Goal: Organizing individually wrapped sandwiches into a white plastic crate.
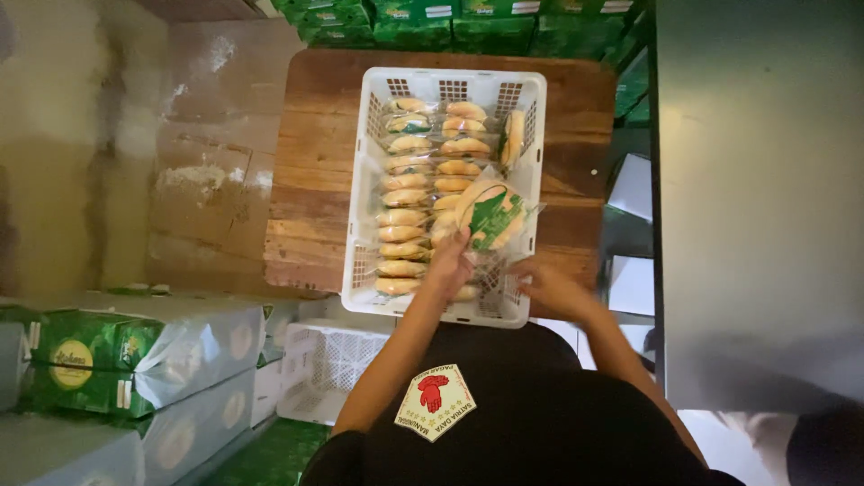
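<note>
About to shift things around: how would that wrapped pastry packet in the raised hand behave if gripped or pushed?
The packet in the left hand is probably light. Its clear film looks crinkly, so likely slippery and floppy at the edges. The round pastry inside may crush under pressure.

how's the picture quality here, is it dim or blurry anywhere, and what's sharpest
Head view: dim, warm light overall; the white crate and the wrapped pastries in it are the brightest and sharpest. The left hand, on a wrapped packet, and the right hand are slightly soft. The grey panel at right is featureless, and the person's dark shirt loses detail in shadow.
</note>
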